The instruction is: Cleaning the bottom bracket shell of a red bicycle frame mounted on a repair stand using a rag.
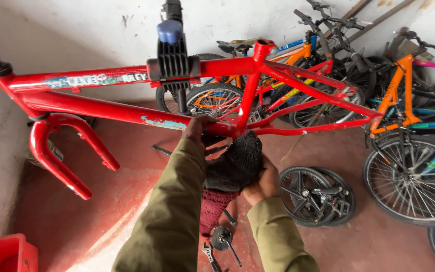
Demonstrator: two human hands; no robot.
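Olive-sleeved left hand (197, 128) gripped the red bike frame (127, 112) at frame centre, right hand (262, 185) just below-right closed on a dark rag (235, 163) pressed to the bottom bracket, frame's long axis running left-right in the clamp (173, 63).

The red bike frame (101, 108) is glossy painted metal, chipped in places to a pale blue undercoat, the rag (235, 163) pressed against it is coarse, nubbly dark knit cloth, the clamp (173, 63) ribbed matt black plastic, and the floor (101, 201) worn, dull red-painted concrete.
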